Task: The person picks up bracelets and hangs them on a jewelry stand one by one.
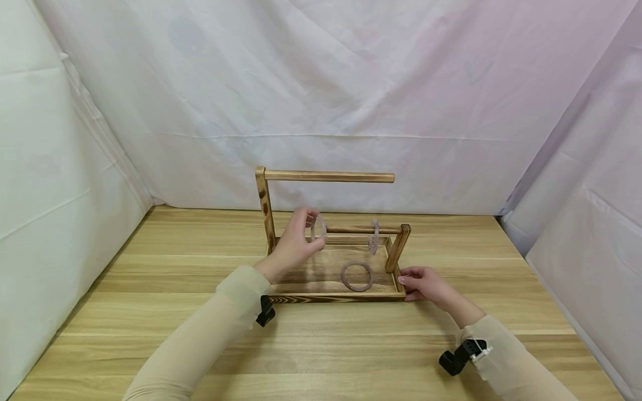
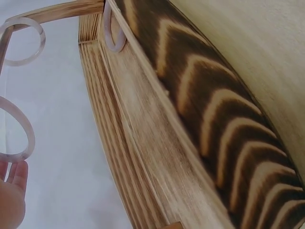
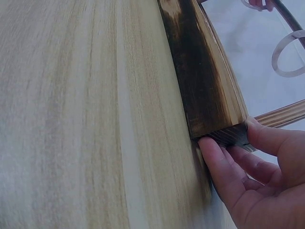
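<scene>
My left hand pinches a pale translucent bangle near the left end of the lower rod of a wooden rack. Whether the rod passes through this bangle is hard to tell. Another pale bangle hangs on the same rod, closer to its right post. Flat in the rack's tray lies a third, pinkish bangle. At the tray's right front corner, my right hand grips the wooden edge between thumb and fingers, as the right wrist view confirms.
An upper rod juts rightward from the tall left post, above the left hand. The rack stands on a wood-grain table. White cloth hangs behind and at both sides. Black cameras are strapped to both wrists.
</scene>
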`<state>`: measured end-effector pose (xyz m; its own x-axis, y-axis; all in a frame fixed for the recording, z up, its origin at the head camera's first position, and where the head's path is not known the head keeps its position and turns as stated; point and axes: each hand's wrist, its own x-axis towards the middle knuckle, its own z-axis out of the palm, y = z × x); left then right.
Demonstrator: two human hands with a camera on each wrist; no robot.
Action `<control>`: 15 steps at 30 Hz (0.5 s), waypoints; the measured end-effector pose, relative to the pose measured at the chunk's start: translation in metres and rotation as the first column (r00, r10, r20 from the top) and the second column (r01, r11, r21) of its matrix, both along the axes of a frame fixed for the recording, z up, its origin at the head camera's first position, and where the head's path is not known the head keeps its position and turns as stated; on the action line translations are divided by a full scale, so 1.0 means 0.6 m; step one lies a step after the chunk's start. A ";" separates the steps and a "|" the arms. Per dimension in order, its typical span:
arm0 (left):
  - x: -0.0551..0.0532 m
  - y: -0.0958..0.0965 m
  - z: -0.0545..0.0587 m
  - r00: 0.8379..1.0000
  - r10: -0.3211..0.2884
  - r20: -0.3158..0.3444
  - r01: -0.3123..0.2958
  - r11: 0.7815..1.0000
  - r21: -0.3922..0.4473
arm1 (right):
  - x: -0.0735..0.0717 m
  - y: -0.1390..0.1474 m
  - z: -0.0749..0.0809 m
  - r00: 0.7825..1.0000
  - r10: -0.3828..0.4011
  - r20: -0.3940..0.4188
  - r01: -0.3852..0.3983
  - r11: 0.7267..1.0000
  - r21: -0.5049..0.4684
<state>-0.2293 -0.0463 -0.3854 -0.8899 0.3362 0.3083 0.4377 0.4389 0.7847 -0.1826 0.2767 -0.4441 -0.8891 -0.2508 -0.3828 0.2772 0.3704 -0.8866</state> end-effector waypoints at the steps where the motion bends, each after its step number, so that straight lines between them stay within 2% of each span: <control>1: 0.000 0.001 0.000 1.000 -0.002 -0.001 0.002 1.000 -0.002 | 0.000 0.000 0.000 1.000 0.000 0.001 0.000 1.000 0.000; 10: 0.000 0.012 0.006 1.000 -0.009 -0.015 0.009 0.999 -0.034 | 0.001 -0.001 0.004 1.000 0.000 0.007 0.000 1.000 0.005; 15: -0.001 0.018 0.008 1.000 -0.017 -0.016 0.017 1.000 -0.020 | 0.001 -0.002 0.005 1.000 -0.006 0.012 0.005 1.000 0.012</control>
